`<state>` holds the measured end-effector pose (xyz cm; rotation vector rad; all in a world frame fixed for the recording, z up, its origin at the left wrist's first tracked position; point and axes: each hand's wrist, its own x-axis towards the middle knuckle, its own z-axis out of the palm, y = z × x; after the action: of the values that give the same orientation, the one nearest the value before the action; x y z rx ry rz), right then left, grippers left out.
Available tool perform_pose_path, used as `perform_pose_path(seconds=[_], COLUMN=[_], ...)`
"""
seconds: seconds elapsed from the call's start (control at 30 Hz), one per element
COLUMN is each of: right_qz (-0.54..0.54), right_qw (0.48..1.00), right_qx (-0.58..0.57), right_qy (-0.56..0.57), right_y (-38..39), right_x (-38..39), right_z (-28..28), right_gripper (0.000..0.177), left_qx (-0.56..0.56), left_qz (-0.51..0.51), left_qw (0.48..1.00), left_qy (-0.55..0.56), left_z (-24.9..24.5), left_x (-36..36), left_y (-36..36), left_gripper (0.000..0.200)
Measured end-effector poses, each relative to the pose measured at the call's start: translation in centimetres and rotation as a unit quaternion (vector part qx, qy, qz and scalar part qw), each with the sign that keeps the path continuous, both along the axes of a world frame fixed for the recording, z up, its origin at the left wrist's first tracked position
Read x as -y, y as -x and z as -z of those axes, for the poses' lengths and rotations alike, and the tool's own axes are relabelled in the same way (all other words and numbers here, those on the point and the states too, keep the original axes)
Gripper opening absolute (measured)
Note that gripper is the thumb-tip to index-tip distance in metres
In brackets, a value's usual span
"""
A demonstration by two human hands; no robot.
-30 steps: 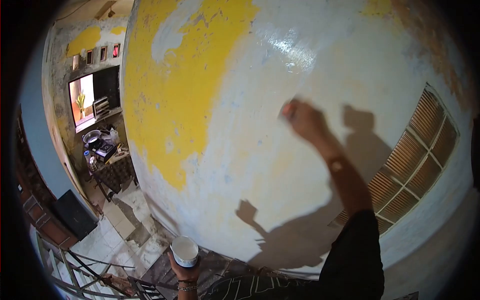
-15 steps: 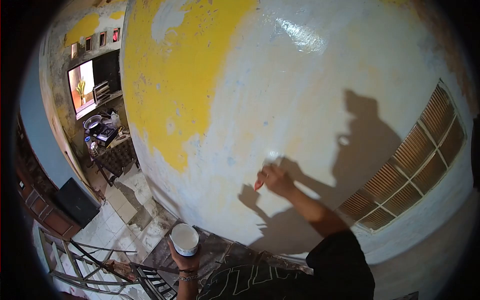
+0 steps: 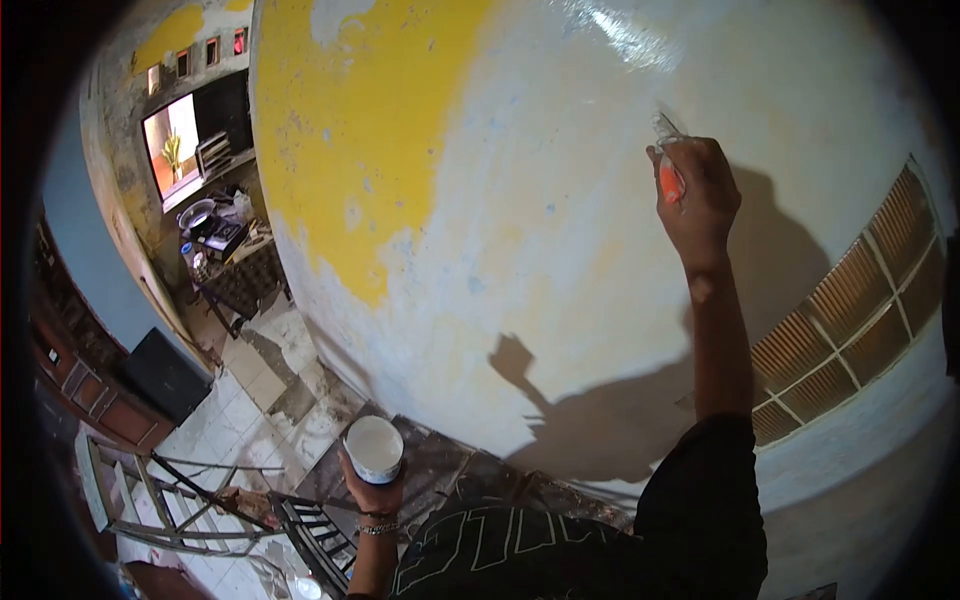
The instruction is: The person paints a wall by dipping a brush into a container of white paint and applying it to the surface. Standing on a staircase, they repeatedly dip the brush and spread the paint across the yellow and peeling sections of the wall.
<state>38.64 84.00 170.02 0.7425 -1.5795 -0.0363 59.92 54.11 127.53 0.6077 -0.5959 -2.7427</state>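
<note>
My right hand (image 3: 703, 195) is raised in front of the wall, closed around a paintbrush with an orange-red handle (image 3: 670, 182). Its pale, paint-covered head (image 3: 662, 128) points up against the white-coated part of the wall (image 3: 590, 230). Low down, my left hand (image 3: 372, 490) grips a tub of white paint (image 3: 374, 447) by its side, the open top facing up. A bracelet circles that wrist. Yellow paint (image 3: 370, 130), flaking in spots, covers the wall's upper left, and a wet shine shows at the top.
A slatted window (image 3: 845, 305) with a white frame is set into the wall at right. Below left lies a metal-framed rack or chair (image 3: 170, 510) on the tiled floor. Farther back, a table with a stove (image 3: 222, 237) stands beneath a window. A black box (image 3: 165, 375) sits by the door.
My right hand has swept up and to the right across the wall with the paintbrush. The left hand still holds the paint tub, and the view has shifted slightly.
</note>
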Motion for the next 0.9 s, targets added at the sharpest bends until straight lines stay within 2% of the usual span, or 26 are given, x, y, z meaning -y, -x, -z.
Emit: perform_pose_path(seconds=[0.03, 0.1, 0.13, 0.17, 0.2, 0.23, 0.27, 0.3, 0.33, 0.4, 0.47, 0.5, 0.53, 0.57, 0.6, 0.67, 0.77, 0.8, 0.87, 0.9], right_qz=[0.019, 0.032, 0.024, 0.008, -0.006, 0.02, 0.017, -0.035, -0.086, -0.065, -0.051, -0.072, -0.062, -0.053, -0.014, -0.071, -0.083, -0.133, -0.128, -0.108], right_qw=[1.0, 0.997, 0.994, 0.986, 0.972, 0.959, 0.937, 0.909, 0.873, 0.889, 0.862, 0.882, 0.889, 0.946, 0.981, 0.988, 0.974, 0.932, 0.887, 0.876], right_qx=[0.008, 0.049, 0.08, 0.161, 0.237, 0.255, 0.299, 0.376, 0.449, 0.422, 0.496, 0.459, 0.454, 0.319, 0.155, 0.135, 0.209, 0.331, 0.425, 0.462], right_qy=[-0.018, -0.052, -0.068, -0.039, -0.003, -0.123, -0.178, -0.175, -0.17, -0.167, -0.085, -0.078, 0.028, -0.021, -0.113, -0.03, 0.002, 0.061, 0.129, 0.086], right_y=[0.4, 1.7, 2.5, 2.3, 2.1, 1.2, 0.7, -0.1, -0.3, 1.2, 3.9, 4.0, 4.4, 5.2, 3.0, 2.5, 1.8, 2.6, 3.8, 3.2], right_x=[0.1, -0.2, -0.6, -0.2, 0.1, -0.1, -0.1, 0.0, 0.0, -0.4, -0.9, 0.4, 1.5, 1.7, 3.7, 4.9, 5.7, 5.1, 5.0, 5.0], right_z=[1.3, 6.5, 10.8, 16.0, 21.2, 25.7, 30.1, 34.1, 36.7, 37.9, 36.4, 31.5, 27.6, 23.8, 17.1, 12.3, 13.3, 17.3, 27.2, 30.9], right_gripper=[0.017, 0.022, 0.028, 0.024, 0.021, 0.019, 0.013, 0.009, 0.006, 0.006, 0.014, 0.013, 0.015, 0.005, 0.013, 0.018, 0.018, 0.018, 0.016, 0.016], left_qx=[-0.011, -0.043, -0.027, -0.011, 0.006, 0.032, 0.064, 0.066, 0.063, 0.059, 0.049, 0.038, 0.027, 0.034, 0.042, 0.033, -0.004, -0.012, -0.03, -0.033], left_qz=[0.002, 0.029, 0.02, 0.01, 0.001, -0.008, -0.02, -0.022, -0.025, -0.033, -0.032, -0.031, -0.03, -0.036, -0.042, -0.048, -0.054, -0.056, -0.061, -0.072], left_qw=[1.0, 0.987, 0.993, 0.997, 1.0, 0.993, 0.977, 0.967, 0.97, 0.977, 0.998, 0.999, 0.999, 0.998, 0.995, 0.994, 0.993, 0.993, 0.992, 0.989], left_qy=[0.0, -0.151, -0.113, -0.076, 0.018, 0.113, 0.202, 0.246, 0.232, 0.204, -0.016, -0.001, 0.014, -0.031, -0.077, -0.092, -0.104, -0.104, -0.104, -0.126], left_z=[-0.4, -0.2, -0.9, -2.1, -1.8, -1.5, -1.3, 0.5, 0.5, 0.5, 2.0, 2.3, 2.7, 2.5, 2.3, 3.4, 4.5, 4.9, 5.9, 5.7], left_x=[-0.1, 0.6, 0.4, 0.1, -0.1, -0.4, -0.6, -0.2, -0.1, 0.3, 0.8, 1.0, 1.2, 1.2, 1.2, 1.3, 1.6, 1.6, 1.8, 1.8], left_y=[-0.1, -0.5, -0.7, -0.9, -1.2, -1.4, -1.7, -1.8, -2.0, -2.3, -2.6, -2.8, -3.1, -3.1, -3.2, -3.6, -4.4, -4.7, -5.4, -5.7], left_gripper=[0.05, 0.063, 0.068, 0.073, 0.07, 0.068, 0.067, 0.057, 0.056, 0.059, 0.059, 0.059, 0.059, 0.059, 0.059, 0.059, 0.058, 0.057, 0.057, 0.056])
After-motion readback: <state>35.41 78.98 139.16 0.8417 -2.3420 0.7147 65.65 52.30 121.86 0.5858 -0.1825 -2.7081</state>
